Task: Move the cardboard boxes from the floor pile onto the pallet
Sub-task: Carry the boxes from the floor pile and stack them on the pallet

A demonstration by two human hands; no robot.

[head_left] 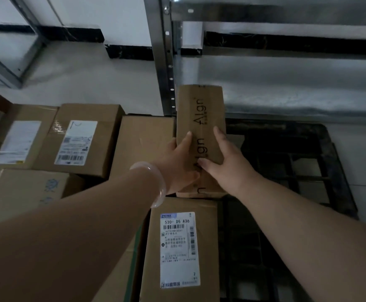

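Observation:
A long narrow cardboard box printed "Align" [200,118] lies lengthwise in the middle of the head view. My left hand [177,162] grips its near left edge and my right hand [225,162] grips its near right edge; both hold it. It sits at the left edge of a black plastic pallet [297,162]. A labelled box [182,247] lies just in front of it. A plain box [143,144] stands to its left, and more labelled boxes [79,138] are packed further left.
A metal shelf upright [166,57] rises just behind the held box, with a shelf frame stretching right. Another metal frame [8,62] stands at the far left. The pallet's grid shows open on the right. Pale floor lies behind the boxes.

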